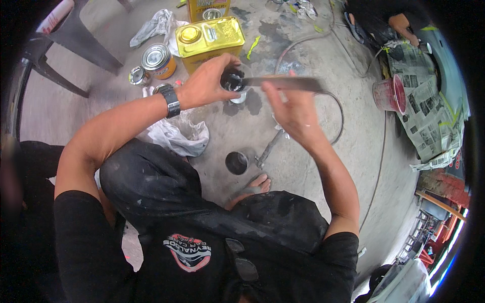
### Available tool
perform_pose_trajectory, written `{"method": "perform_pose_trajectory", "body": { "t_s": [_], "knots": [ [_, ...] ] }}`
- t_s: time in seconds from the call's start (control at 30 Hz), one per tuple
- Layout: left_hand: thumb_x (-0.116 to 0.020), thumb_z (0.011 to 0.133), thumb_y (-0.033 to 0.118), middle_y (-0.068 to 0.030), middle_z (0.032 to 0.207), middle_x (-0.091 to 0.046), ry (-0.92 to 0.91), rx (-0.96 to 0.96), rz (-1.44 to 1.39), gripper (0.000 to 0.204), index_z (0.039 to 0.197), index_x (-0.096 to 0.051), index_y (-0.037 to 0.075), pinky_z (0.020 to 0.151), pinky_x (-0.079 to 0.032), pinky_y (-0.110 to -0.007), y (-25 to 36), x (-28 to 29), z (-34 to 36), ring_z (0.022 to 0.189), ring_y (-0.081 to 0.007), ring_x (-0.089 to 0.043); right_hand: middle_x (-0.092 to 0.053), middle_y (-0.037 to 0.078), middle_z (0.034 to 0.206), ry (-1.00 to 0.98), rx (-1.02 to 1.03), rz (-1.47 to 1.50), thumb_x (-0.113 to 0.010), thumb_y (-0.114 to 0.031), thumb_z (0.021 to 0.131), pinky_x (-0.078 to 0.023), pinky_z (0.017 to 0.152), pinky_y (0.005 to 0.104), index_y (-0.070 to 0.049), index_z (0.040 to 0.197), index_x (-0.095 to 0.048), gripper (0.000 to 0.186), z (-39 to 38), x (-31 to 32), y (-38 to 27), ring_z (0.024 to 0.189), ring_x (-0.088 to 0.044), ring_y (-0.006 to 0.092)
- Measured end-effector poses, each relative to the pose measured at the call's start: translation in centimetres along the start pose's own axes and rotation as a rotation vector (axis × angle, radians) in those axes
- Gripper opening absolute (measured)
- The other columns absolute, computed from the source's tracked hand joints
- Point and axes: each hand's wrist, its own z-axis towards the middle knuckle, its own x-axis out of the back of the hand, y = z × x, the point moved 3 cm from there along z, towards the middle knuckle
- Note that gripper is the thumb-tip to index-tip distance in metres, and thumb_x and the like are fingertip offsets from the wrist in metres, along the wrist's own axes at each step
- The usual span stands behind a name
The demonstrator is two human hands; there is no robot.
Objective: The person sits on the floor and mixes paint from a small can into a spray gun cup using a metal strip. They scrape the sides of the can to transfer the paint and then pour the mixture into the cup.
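Note:
My left hand (209,83), with a black watch on its wrist, is closed around a small clear cup (223,77) with dark liquid inside. The cup is tilted so its mouth shows. Held in my right hand (295,111) is a flat grey-brown stirring stick (288,83), blurred by motion, its left end at the cup's mouth. Just below the cup, part of a pale round thing (239,98) shows on the floor; its kind is unclear. A dark open cup (237,163) stands near my bare foot, beside a grey rod-like tool (270,148).
A gold rectangular tin (212,38) stands beyond my left hand, with an orange can (157,59) and a small can (138,76) to its left. White cloths (182,136) lie nearby. A hose (341,113) curves across the floor. A reddish bucket (389,95) stands by newspaper-covered parts (422,101). Another person's hand (401,26) shows far right.

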Motion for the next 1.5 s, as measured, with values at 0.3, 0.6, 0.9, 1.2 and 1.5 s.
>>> {"method": "perform_pose_trajectory", "body": {
  "t_s": [0.3, 0.6, 0.9, 1.2, 1.5],
  "knots": [
    [-0.091, 0.072, 0.023, -0.0164, 0.124, -0.062, -0.069, 0.124, -0.028, 0.074, 0.131, -0.052, 0.001, 0.102, -0.05, -0.039, -4.0, -2.5, -3.9, 0.12, -0.0305, -0.062, -0.073, 0.015, 0.104, -0.316, -0.075, -0.012, -0.062, -0.017, 0.098, -0.045, 0.105, 0.0551, -0.003, 0.102, -0.074, 0.019, -0.1, -6.6, 1.4, 0.098, -0.068, 0.0354],
    [-0.091, 0.068, 0.018, -0.0187, 0.123, -0.062, 0.076, 0.224, 0.049, 0.074, 0.13, -0.053, 0.002, 0.104, -0.047, -0.044, -10.2, -7.6, -7.5, 0.12, -0.0372, -0.059, -0.073, 0.014, 0.106, -0.175, -0.089, 0.096, -0.057, -0.017, 0.1, -0.047, 0.096, 0.0549, -0.002, 0.105, -0.073, 0.023, -4.0, -14.2, 5.1, 0.099, -0.067, 0.0367],
    [-0.093, 0.065, 0.019, -0.0241, 0.135, -0.053, 0.153, 0.247, -0.081, 0.092, 0.142, -0.045, 0.001, 0.11, -0.043, -0.045, -11.9, -10.0, -6.8, 0.126, -0.0402, -0.053, -0.073, 0.015, 0.106, -0.028, -0.229, 0.004, -0.057, -0.018, 0.101, -0.044, 0.103, 0.0577, -0.002, 0.106, -0.073, 0.023, -4.3, -15.4, 6.3, 0.1, -0.067, 0.0373],
    [-0.098, 0.062, 0.04, -0.0213, 0.144, -0.047, 0.537, 0.457, -0.179, 0.117, 0.149, -0.033, -0.003, 0.113, -0.041, -0.047, -12.7, -4.5, -10.6, 0.133, -0.0329, -0.049, -0.073, 0.018, 0.103, 0.012, -0.232, 0.02, -0.059, -0.019, 0.1, -0.045, 0.103, 0.0581, -0.001, 0.102, -0.073, 0.023, -4.5, -15.9, 5.7, 0.094, -0.068, 0.0407],
    [-0.099, 0.064, 0.025, -0.0196, 0.147, -0.048, 0.288, 0.129, -0.253, 0.129, 0.158, -0.013, -0.001, 0.116, -0.041, -0.038, -12.3, 5.3, 0.1, 0.135, -0.0266, -0.052, -0.073, 0.016, 0.104, 0.027, -0.254, 0.034, -0.062, -0.017, 0.098, -0.048, 0.099, 0.0556, 0.0, 0.1, -0.073, 0.02, -4.6, -16.1, 5.9, 0.095, -0.068, 0.0386]
  ]
}}
